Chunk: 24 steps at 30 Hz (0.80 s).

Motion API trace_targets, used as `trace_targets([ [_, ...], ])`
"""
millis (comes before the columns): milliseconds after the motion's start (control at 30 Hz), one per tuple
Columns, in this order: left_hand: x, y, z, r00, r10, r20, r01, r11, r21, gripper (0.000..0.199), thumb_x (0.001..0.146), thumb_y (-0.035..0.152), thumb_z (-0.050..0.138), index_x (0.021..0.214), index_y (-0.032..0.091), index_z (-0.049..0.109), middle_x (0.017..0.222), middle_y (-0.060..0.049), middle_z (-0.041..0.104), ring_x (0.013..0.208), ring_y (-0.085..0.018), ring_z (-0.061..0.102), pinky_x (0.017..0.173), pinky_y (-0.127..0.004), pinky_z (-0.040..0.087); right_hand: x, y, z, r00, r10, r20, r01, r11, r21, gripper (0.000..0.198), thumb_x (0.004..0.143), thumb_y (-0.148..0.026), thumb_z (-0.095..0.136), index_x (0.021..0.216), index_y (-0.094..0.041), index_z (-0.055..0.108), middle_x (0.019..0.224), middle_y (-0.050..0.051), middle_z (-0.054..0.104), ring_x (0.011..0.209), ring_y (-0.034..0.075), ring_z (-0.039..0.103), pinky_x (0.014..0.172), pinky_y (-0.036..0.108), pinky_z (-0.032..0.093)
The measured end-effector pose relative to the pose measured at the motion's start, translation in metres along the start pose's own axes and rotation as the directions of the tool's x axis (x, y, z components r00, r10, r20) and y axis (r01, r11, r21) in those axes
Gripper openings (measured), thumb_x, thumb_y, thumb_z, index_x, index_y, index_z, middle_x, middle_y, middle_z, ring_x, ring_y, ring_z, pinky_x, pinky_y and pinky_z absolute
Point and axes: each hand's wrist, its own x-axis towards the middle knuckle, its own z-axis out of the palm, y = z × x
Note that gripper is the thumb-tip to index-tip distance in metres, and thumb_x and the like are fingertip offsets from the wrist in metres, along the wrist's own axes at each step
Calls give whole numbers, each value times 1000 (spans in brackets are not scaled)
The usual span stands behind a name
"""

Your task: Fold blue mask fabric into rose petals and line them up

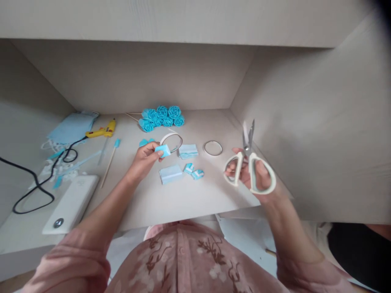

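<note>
Between the thumb and fingers of my left hand [146, 158] is a small folded blue fabric piece [163, 150]. Just behind it a roll of white tape [179, 142] stands near the fingers. My right hand [244, 171] is around a pair of scissors [248, 156] with cream handles, blades apart and pointing away from me. On the table between my hands lie a folded blue stack [188, 151], a pale blue folded sheet [171, 174] and two small blue-and-white pieces [193, 171]. A thin ring-shaped roll [213, 148] lies left of the scissors.
Several blue fabric roses [161, 117] lie at the back. At left are a yellow glue gun [102, 129] with a black cord [36, 183], face masks [71, 128], a white power bank [71, 203] and a blue-tipped stick [110, 162]. Walls [311, 122] enclose the sides.
</note>
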Motion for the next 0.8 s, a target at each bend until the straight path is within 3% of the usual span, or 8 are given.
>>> trace_targets([
  [133, -4, -3, -1, 999, -9, 36, 9, 1000, -9, 31, 68, 39, 84, 67, 16, 62, 65, 0, 60, 62, -12, 53, 63, -25, 41, -5, 10, 51, 975, 2, 222, -54, 972, 227, 62, 76, -74, 63, 121, -31, 64, 92, 4, 69, 79, 20, 67, 85, 45, 57],
  [233, -7, -6, -3, 998, -21, 62, 21, 1000, -1, 32, 68, 41, 84, 68, 16, 63, 69, -1, 62, 66, -13, 55, 66, -26, 42, -3, 19, 79, 916, -20, 400, -136, 923, 359, 63, 78, -74, 61, 118, -26, 65, 89, 4, 67, 74, 16, 62, 86, 41, 55],
  [367, -9, -10, -4, 994, -21, 110, 21, 1000, 2, 29, 70, 38, 83, 71, 16, 64, 75, -2, 64, 72, -14, 56, 70, -26, 42, 3, 30, 101, 820, 28, 572, -296, 876, 381, 72, 77, -77, 58, 117, -17, 65, 88, 6, 65, 78, 16, 61, 86, 41, 55],
  [467, -11, -11, -4, 986, -16, 165, 12, 1000, 26, 26, 74, 35, 80, 72, 16, 63, 75, -1, 61, 70, -13, 53, 68, -25, 41, 7, 37, 107, 789, 52, 612, -350, 857, 378, 68, 80, -73, 58, 116, -15, 64, 87, 7, 65, 77, 16, 60, 78, 38, 56],
  [667, -13, -8, -4, 972, -5, 237, -6, 999, 47, 25, 75, 35, 79, 73, 15, 63, 82, -4, 63, 76, -14, 55, 70, -25, 42, 17, 41, 106, 811, 116, 573, -408, 815, 412, 62, 83, -69, 59, 111, -14, 64, 86, 7, 65, 76, 16, 59, 68, 33, 55],
  [800, -13, -8, -3, 945, -1, 326, -22, 998, 66, 24, 78, 33, 77, 72, 15, 62, 81, -4, 62, 75, -14, 54, 69, -25, 41, 23, 42, 106, 789, 130, 600, -468, 759, 452, 59, 84, -67, 59, 109, -13, 63, 86, 7, 65, 74, 16, 58, 65, 32, 55],
])
